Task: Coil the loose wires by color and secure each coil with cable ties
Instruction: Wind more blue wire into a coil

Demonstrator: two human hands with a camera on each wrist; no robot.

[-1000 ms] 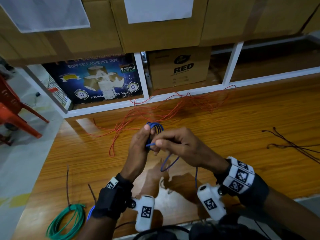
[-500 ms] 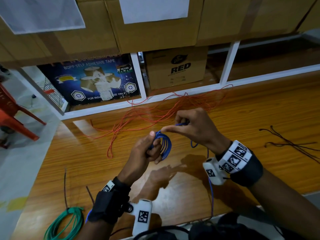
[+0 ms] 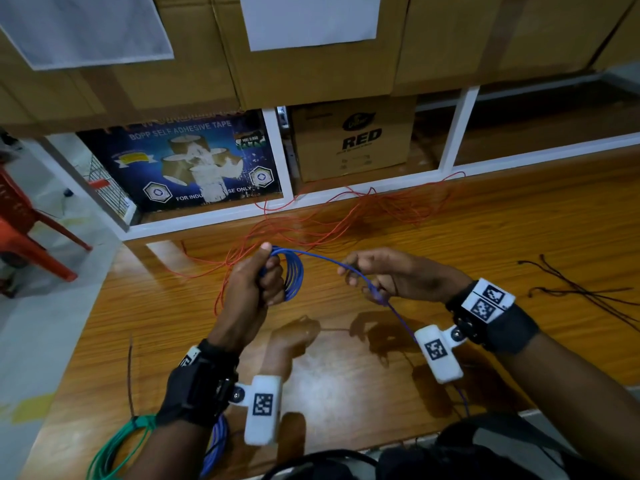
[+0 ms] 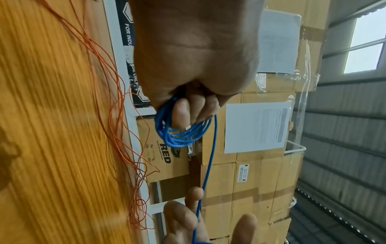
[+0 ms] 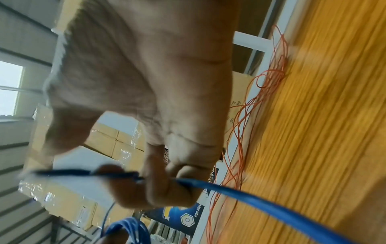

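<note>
Blue wire coil (image 3: 292,277) sits in the left hand (image 3: 254,285), whose curled fingers clasp its loops above the middle of the wooden counter (image 3: 519,237). A free blue strand (image 3: 322,256) runs from it to the right hand (image 3: 391,273), pinched there, though the blurred wrist view hardly shows which fingertips. Loose orange wire (image 3: 346,216) sprawls along the counter's far edge; a green coil (image 3: 114,448) lies at its near left corner.

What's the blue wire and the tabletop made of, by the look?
Blue wire: thin, smooth plastic-looking jacket, bends into tight loops in the left hand; core not visible. Tabletop: glossy wood-grain finish, reflects light and shadows; probably laminate or varnished wood, cannot tell which.
</note>
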